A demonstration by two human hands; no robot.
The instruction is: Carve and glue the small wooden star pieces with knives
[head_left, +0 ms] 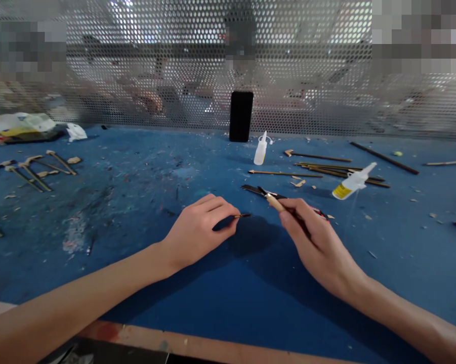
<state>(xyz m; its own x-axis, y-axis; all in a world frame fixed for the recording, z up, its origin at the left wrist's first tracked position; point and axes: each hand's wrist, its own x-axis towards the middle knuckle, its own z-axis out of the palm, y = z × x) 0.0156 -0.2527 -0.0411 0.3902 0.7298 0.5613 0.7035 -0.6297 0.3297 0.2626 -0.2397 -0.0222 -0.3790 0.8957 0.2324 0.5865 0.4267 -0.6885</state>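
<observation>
The left hand (201, 230) pinches a slim dark-and-tan piece (244, 216) low over the blue desk (212, 298); the right hand (313, 240), angled inward, is wrapped round a pale-handled tool (276, 203). Open surface runs nearer the person to the brown front edge (190, 346); a perforated metal screen (174, 76) bounds the back.

- A single head-worn camera looks forward and down from above and behind the grips of the left hand (201, 225) and right hand (313, 230).
- It is near: both forearms (110, 280) run in from the lower corners.
- Its view spans from the tabletop edge (197, 348), nearer than the grips, to the perforated metal screen (167, 33) beyond them.
</observation>
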